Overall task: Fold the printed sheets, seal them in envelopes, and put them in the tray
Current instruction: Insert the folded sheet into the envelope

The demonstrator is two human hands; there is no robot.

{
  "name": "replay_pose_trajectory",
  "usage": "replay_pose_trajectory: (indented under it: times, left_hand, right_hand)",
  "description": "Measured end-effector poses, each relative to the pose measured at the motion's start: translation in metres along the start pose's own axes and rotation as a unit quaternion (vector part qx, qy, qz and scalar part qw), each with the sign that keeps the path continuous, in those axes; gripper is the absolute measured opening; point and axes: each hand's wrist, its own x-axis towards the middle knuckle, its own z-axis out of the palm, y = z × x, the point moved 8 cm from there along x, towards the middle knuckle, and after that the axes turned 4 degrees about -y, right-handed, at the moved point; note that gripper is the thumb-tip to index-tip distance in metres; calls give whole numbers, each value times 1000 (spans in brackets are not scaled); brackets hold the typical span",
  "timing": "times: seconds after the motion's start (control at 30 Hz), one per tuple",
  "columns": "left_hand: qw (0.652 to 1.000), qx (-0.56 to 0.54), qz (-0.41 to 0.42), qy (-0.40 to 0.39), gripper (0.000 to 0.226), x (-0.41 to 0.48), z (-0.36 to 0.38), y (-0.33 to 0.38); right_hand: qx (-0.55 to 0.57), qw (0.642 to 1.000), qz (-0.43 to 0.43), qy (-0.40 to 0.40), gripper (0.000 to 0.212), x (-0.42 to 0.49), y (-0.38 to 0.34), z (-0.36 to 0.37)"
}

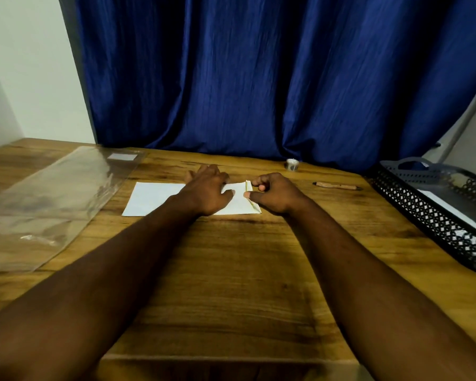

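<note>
Lying flat near the middle of the wooden desk [231, 270], the white envelope [154, 198] has free wood on its near side up to the desk's front edge. On the left lies a clear plastic sleeve [52, 199]; on the right edge stands the black perforated tray [429, 215], with a pen [337, 185] and a small tape roll [292, 164] between. A blue curtain [259, 78] closes the back. The left hand [206, 189] presses spread and flat on the envelope. The right hand [272, 192], fingers curled, pinches the raised flap [249, 192] at the envelope's right end.
</note>
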Motion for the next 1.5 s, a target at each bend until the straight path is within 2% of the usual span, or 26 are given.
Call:
replay_pose_trajectory:
  times: [0.1, 0.33, 0.47, 0.57, 0.67, 0.83, 0.87, 0.93, 0.97, 1.03, 1.13, 1.2, 1.37, 1.5]
  left_hand:
    - [1000, -20, 5, 1, 47, -1, 0, 0]
    - [999, -37, 22, 0, 52, -1, -2, 2]
    - [994, -85, 52, 33, 29, -8, -12, 6]
    - [990, -71, 103, 71, 37, -15, -29, 22]
    - [980, -34, 138, 138, 54, -21, -54, 37]
    - [930, 1, 211, 300, 50, -38, -92, 57]
    - [918, 7, 229, 323, 48, -42, -95, 62]
    - [901, 19, 258, 349, 40, -48, -95, 73]
    - [898, 23, 270, 346, 36, -48, -92, 77]
    - [906, 21, 287, 311, 27, -46, -80, 83]
    - [940, 2, 266, 214, 19, -37, -58, 81]
    - [955, -6, 249, 161, 15, -34, -45, 80]
    - [966, -31, 246, 76, 13, -24, -21, 86]
    - [967, -66, 247, 17, 17, -18, -1, 89]
  right_hand:
    - [-37, 999, -14, 2, 46, -2, -6, 0]
    - [-26, 999, -20, -16, 40, -8, -9, 1]
    - [73, 996, -12, -51, 47, -8, -4, 1]
    - [136, 989, -29, -53, 37, -9, -2, -3]
    - [234, 971, -36, 0, 38, -12, -1, -18]
    - [278, 951, -118, 63, 24, -30, -27, -49]
    - [240, 956, -143, 88, 25, -32, -32, -58]
    - [86, 957, -217, 174, 24, -38, -46, -78]
    - [19, 952, -230, 201, 27, -39, -47, -83]
    - [-33, 961, -200, 188, 24, -38, -36, -85]
    - [-70, 988, -122, 62, 16, -34, 0, -69]
    - [-69, 994, -84, 22, 20, -34, 16, -64]
    - [-95, 992, -17, 79, 29, -33, 27, -79]
    - [-17, 991, 32, 128, 23, -30, 38, -79]
